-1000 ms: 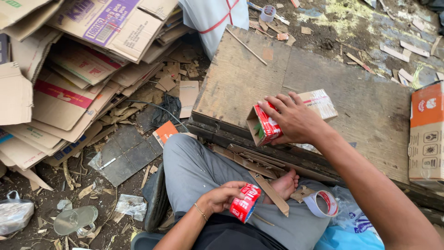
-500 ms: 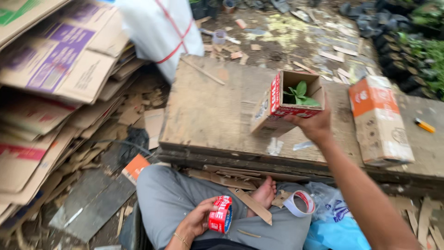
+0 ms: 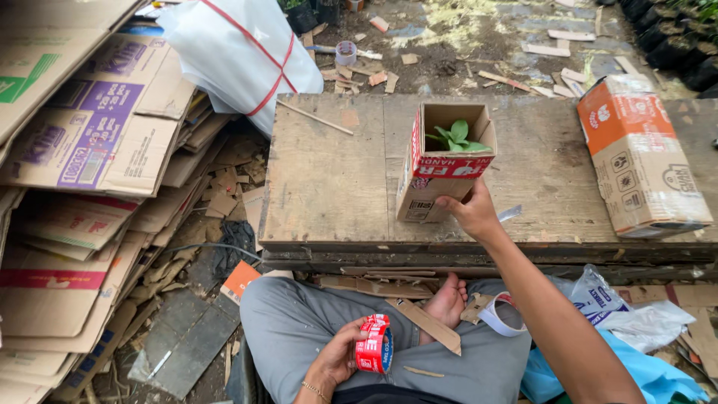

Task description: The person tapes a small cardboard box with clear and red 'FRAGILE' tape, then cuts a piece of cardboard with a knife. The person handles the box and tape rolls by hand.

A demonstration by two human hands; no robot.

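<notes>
My right hand (image 3: 470, 211) grips the near side of a small open cardboard box (image 3: 441, 166) standing upright on a worn wooden platform (image 3: 329, 179). A green leafy plant (image 3: 455, 137) sits inside the box, which has red printed tape around its top. My left hand (image 3: 338, 357) rests over my lap and holds a roll of red printed tape (image 3: 374, 344). I sit cross-legged in grey trousers, with a bare foot (image 3: 447, 303) showing below the platform edge.
A larger closed orange-and-brown carton (image 3: 639, 157) lies on the platform at right. Flattened cardboard (image 3: 82, 150) is stacked at left, with a white sack (image 3: 239, 56) behind it. A white tape roll (image 3: 499, 314) and plastic bags (image 3: 621, 314) lie by my right leg.
The small box has been stood upright and shifted toward the middle of the platform under my right hand. The camera has tilted. My left hand stays over my lap with the tape roll.
</notes>
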